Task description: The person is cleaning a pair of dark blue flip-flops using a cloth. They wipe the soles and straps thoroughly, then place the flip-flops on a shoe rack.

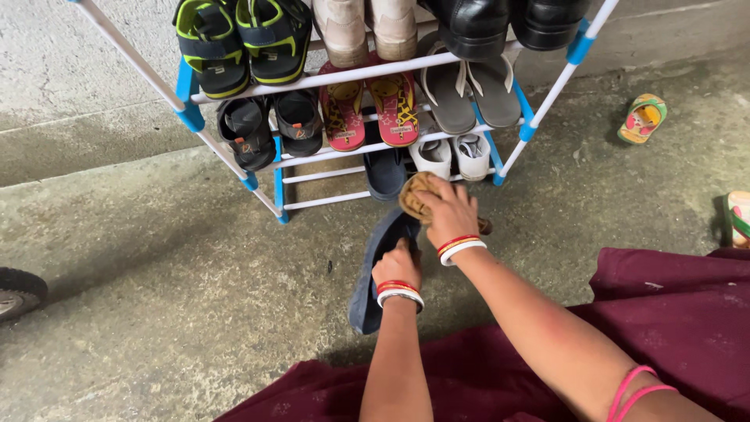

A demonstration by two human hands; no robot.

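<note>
Down on the concrete floor (156,258), the left hand (397,268) is gripping a dark blue shoe (375,270), fingers closed around its side and holding it tilted just off the ground. Above it, the right hand (447,209) is pressing a brown cloth (414,195) against the upper end of that same shoe, fingers curled together over the cloth. Both wrists are wearing red and white bangles (459,247), and the right forearm is carrying thin pink bands (637,387) further up. A maroon skirt (672,312) is spreading across the bottom right of the view.

Just beyond the hands, a white and blue shoe rack (351,74) is standing against the wall. Its top shelf is holding black and green sandals (242,39), beige boots (366,27) and black shoes (508,23). Below those, black sandals (269,125), red flip-flops (371,105) and grey flip-flops (469,90) are leaning toes down. On the lowest level, another dark blue shoe (384,172) and a pair of white sneakers (451,155) are sitting close behind the cloth.

Off to the right, a small colourful sandal (642,119) is lying alone on the floor, and another (737,219) is showing at the edge. A black wheel (19,293) is peeking in at the far left.
</note>
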